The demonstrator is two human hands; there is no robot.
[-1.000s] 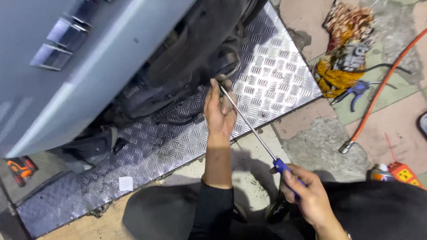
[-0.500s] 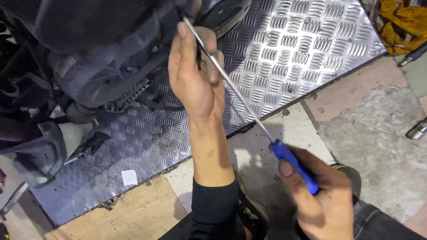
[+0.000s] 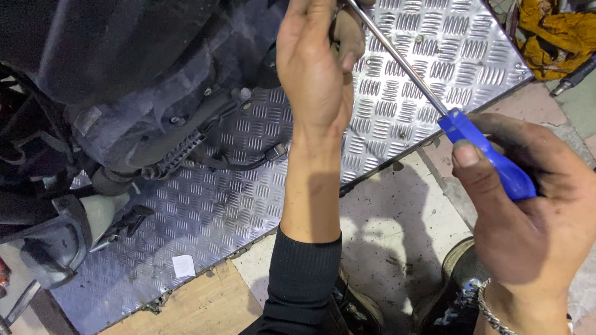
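The right hand (image 3: 528, 229) is clamped on the long blue-handled steel screwdriver (image 3: 428, 93), whose shaft the left hand (image 3: 316, 68) cups beneath the dark scooter underside (image 3: 143, 93), over ribbed aluminium tread plate (image 3: 434, 56), yellow rag (image 3: 552, 31) nearby.

my right hand (image 3: 528, 229) at the lower right of the frame is wrapped round the blue plastic handle of a long steel-shafted screwdriver (image 3: 490, 158), whose shaft runs up-left to the top centre. there my left hand (image 3: 316, 68) is up against the shaft near its far end, beside the dark underside of a scooter (image 3: 124, 93) filling the upper left. beneath lies a silver diamond-tread metal plate (image 3: 434, 68). a crumpled yellow rag (image 3: 552, 31) sits in the upper right corner.
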